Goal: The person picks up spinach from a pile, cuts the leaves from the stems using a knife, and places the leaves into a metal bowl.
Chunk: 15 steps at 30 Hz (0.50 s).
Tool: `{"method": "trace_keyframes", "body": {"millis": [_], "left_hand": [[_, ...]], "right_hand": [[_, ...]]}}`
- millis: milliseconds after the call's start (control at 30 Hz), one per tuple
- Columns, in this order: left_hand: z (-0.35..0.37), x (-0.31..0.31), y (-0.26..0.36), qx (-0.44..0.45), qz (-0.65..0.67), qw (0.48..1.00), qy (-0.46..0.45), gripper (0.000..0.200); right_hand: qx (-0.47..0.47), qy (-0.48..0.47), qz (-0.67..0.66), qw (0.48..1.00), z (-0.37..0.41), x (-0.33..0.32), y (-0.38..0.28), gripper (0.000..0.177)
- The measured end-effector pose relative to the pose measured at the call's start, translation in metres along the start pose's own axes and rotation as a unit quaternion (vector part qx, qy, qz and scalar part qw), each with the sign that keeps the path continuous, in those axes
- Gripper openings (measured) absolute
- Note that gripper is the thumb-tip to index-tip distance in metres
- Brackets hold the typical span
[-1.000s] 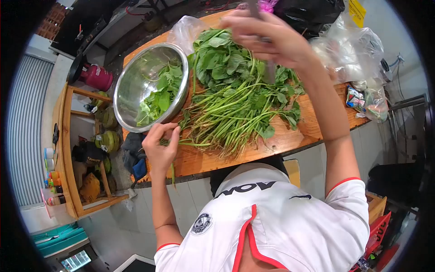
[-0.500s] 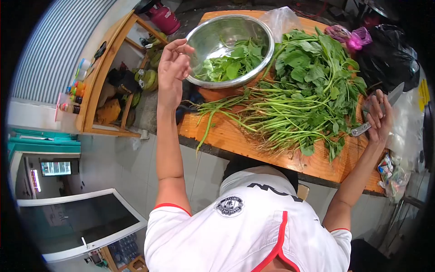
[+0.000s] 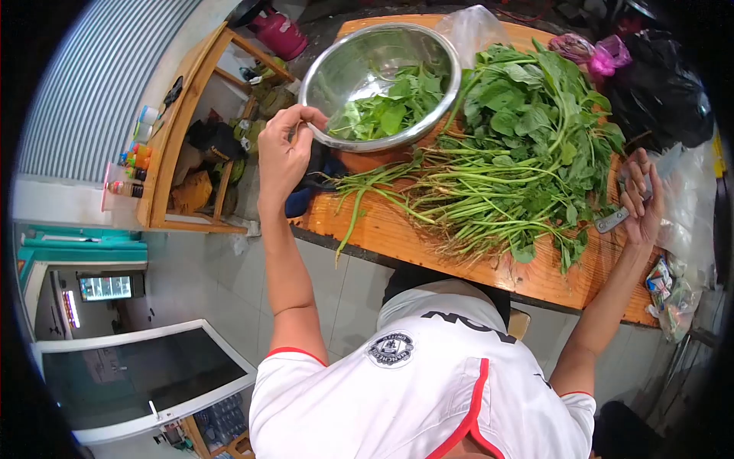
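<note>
My left hand (image 3: 287, 149) is closed at the near left rim of a shiny metal bowl (image 3: 340, 69), index finger and thumb pinching its edge. Inside the bowl lie loose green leaves (image 3: 394, 107). To the right of the bowl spreads a big heap of leafy greens (image 3: 527, 115), its long stems and roots pointing toward me. At the table's right side, my right hand (image 3: 638, 195) is wrapped around a knife (image 3: 612, 220). The grey handle end shows below the fingers; the blade is hard to make out against the plastic behind it.
The wooden table (image 3: 329, 222) carries a clear plastic bag (image 3: 474, 30) at its far edge. A black bag (image 3: 661, 92) and a pink bag (image 3: 610, 55) sit at the far right. A wooden shelf (image 3: 160, 183) and a pink gas cylinder (image 3: 279, 32) stand to the left.
My left hand has come down from above the rim and closed on the bowl's edge. The bowl has shifted slightly left. My right hand still holds the knife, now turned a little.
</note>
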State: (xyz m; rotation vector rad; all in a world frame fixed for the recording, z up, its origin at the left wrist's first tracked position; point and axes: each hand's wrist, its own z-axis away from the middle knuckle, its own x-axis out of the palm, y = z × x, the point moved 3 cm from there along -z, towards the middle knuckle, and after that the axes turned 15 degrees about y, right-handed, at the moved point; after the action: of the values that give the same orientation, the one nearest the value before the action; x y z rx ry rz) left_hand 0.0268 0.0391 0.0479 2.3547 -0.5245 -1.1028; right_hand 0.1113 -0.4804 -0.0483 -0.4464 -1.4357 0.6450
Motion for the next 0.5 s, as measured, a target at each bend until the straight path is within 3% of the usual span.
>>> {"method": "trace_keyframes", "body": {"millis": [100, 133, 167, 200, 233, 367, 433, 500], "left_hand": [[0.003, 0.012, 0.021, 0.018, 0.040, 0.999, -0.014, 0.021], [0.004, 0.016, 0.038, 0.044, 0.038, 0.998, -0.023, 0.025], [0.004, 0.022, 0.056, 0.071, 0.038, 0.996, -0.026, 0.030], [0.006, 0.031, 0.069, 0.097, 0.051, 0.994, -0.011, 0.037], [0.005, 0.042, 0.081, 0.159, 0.073, 0.984, -0.033, 0.037], [0.000, 0.078, 0.114, 0.254, 0.042, 0.955, -0.144, 0.028], [-0.015, 0.084, 0.122, 0.332, 0.052, 0.937, -0.091, 0.025], [-0.031, 0.081, 0.134, 0.392, 0.053, 0.917, -0.058, 0.021]], "right_hand": [[-0.016, 0.093, 0.039, 0.995, 0.009, 0.003, -0.001, 0.024], [0.028, -0.016, -0.012, 0.999, 0.007, 0.011, 0.001, 0.016], [-0.004, 0.078, 0.033, 0.996, 0.013, 0.012, -0.001, 0.015], [0.014, 0.018, 0.036, 0.999, 0.010, 0.011, -0.003, 0.014], [0.012, -0.033, 0.001, 0.999, 0.008, 0.011, 0.000, 0.020], [-0.008, -0.021, 0.005, 1.000, 0.015, 0.013, -0.005, 0.055], [-0.060, 0.115, 0.010, 0.992, 0.018, -0.003, -0.003, 0.049], [-0.054, 0.091, 0.033, 0.994, 0.006, -0.023, -0.011, 0.033]]}}
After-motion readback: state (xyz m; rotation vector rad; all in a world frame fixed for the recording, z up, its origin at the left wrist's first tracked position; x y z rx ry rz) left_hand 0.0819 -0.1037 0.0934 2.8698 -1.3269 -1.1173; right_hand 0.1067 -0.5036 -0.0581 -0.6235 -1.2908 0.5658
